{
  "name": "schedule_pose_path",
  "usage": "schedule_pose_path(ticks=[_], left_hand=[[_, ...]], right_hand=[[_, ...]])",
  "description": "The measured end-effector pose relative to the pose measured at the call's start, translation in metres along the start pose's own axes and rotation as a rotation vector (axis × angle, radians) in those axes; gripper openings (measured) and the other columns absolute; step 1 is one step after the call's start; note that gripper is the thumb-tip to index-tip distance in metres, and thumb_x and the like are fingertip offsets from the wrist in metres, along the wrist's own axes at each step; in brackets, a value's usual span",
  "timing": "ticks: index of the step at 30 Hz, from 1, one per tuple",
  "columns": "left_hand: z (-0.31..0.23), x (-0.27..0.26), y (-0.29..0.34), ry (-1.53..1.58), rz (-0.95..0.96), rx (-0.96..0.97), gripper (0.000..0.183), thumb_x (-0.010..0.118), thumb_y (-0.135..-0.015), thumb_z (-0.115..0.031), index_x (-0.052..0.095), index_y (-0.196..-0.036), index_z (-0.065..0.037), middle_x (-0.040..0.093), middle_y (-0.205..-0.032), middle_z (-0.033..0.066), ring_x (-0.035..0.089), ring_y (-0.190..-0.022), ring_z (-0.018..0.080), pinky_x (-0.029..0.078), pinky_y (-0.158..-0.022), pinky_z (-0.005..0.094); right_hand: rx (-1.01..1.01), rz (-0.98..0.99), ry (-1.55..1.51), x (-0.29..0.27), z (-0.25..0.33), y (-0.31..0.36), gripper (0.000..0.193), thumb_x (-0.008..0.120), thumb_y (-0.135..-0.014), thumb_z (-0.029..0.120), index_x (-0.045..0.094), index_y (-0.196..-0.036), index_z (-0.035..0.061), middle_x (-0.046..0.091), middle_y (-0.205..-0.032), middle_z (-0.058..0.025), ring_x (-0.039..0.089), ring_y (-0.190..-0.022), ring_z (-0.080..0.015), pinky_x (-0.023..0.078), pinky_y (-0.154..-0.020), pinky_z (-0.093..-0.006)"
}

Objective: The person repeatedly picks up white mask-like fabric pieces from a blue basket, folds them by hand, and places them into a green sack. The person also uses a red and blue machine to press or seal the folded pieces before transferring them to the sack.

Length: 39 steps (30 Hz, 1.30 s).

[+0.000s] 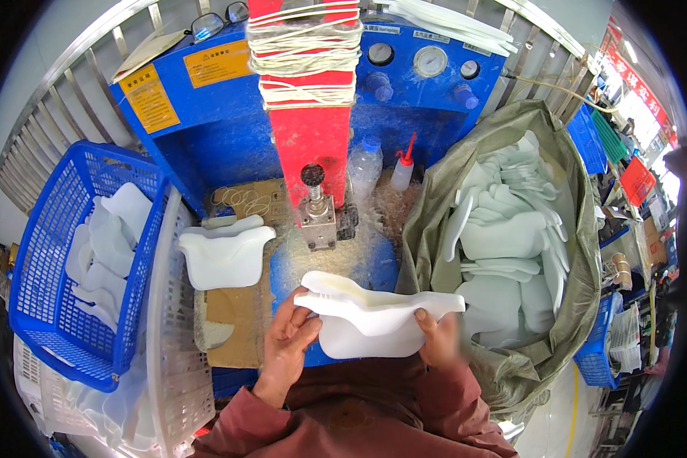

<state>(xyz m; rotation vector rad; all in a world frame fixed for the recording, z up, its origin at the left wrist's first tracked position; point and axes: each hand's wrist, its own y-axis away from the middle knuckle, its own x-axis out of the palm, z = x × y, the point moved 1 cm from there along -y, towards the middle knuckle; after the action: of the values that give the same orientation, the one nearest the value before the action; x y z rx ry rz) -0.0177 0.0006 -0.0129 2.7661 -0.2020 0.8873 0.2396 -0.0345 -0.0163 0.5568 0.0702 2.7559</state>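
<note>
Two white, curved moulded pieces, one against the other, are held up in front of me; the front one [370, 336] has a wavy upper edge and a broad rounded lower flap. My right hand [441, 340] grips their right end, thumb pressed on the near face and fingers hidden behind. At the left end, my left hand [288, 343] supports them with its fingers behind the edge. Just beyond stands a red machine column [309, 133] with a metal spring-loaded head [318, 221]. Similar white pieces [225, 256] rest on cardboard [240, 317] left of the head.
A blue basket [34, 259] with white pieces stands at left, above a white crate [177, 366]. At right, a green woven sack [504, 378] holds many more. The blue machine housing [229, 149] carries gauges [430, 61], a plastic bottle [365, 164] and a red-tipped squeeze bottle [403, 172].
</note>
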Motion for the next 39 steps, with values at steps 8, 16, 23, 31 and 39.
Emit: schedule_pose_path(ticks=[8, 16, 23, 31, 39], left_hand=[[-0.004, -0.012, -0.012, -0.041, 0.131, -0.009, 0.046, 0.065, -0.095, 0.004, 0.056, -0.139, -0.005, 0.067, -0.126, 0.0075, 0.062, -0.112, 0.0148, 0.049, -0.094, 0.0283], [0.000, -0.009, -0.011, -0.071, 0.096, -0.024, 0.047, 0.063, -0.094, 0.007, 0.056, -0.139, -0.003, 0.067, -0.125, 0.0099, 0.062, -0.113, 0.0159, 0.050, -0.095, 0.0285], [0.001, -0.005, -0.009, -0.135, 0.077, 0.021, 0.052, 0.062, -0.094, 0.008, 0.052, -0.145, -0.002, 0.066, -0.128, 0.0099, 0.062, -0.116, 0.0168, 0.048, -0.099, 0.0308], [-0.001, 0.008, 0.001, -0.190, 0.125, 0.072, 0.056, 0.061, -0.095, 0.009, 0.048, -0.148, -0.002, 0.064, -0.134, 0.0106, 0.060, -0.123, 0.0185, 0.046, -0.105, 0.0336], [-0.001, 0.009, 0.008, -0.180, 0.159, 0.073, 0.058, 0.060, -0.095, 0.011, 0.048, -0.150, -0.004, 0.063, -0.134, 0.0097, 0.060, -0.122, 0.0176, 0.047, -0.104, 0.0321]], right_hand=[[0.111, 0.108, 0.060, -0.017, -0.018, -0.005, 0.024, 0.074, -0.093, 0.014, 0.071, -0.114, 0.0036, 0.072, -0.106, -0.0023, 0.066, -0.097, -0.0149, 0.052, -0.087, -0.0323], [0.187, 0.189, 0.164, -0.036, -0.024, -0.007, 0.031, 0.072, -0.095, 0.017, 0.067, -0.122, 0.0015, 0.071, -0.110, -0.0046, 0.066, -0.100, -0.0162, 0.052, -0.090, -0.0331], [-0.093, -0.078, 0.710, -0.031, 0.042, 0.004, 0.023, 0.070, -0.094, 0.007, 0.066, -0.115, -0.0003, 0.072, -0.103, -0.0076, 0.067, -0.090, -0.0154, 0.055, -0.075, -0.0287], [-0.615, 0.248, 0.876, 0.071, 0.036, 0.017, 0.032, 0.081, -0.080, 0.002, 0.066, -0.109, 0.0039, 0.068, -0.123, -0.0160, 0.070, -0.097, -0.0299, 0.058, -0.080, -0.0359], [-0.861, 0.269, 1.011, 0.082, 0.026, 0.012, 0.033, 0.081, -0.079, 0.007, 0.068, -0.109, 0.0075, 0.070, -0.117, -0.0108, 0.070, -0.088, -0.0291, 0.056, -0.075, -0.0393]])
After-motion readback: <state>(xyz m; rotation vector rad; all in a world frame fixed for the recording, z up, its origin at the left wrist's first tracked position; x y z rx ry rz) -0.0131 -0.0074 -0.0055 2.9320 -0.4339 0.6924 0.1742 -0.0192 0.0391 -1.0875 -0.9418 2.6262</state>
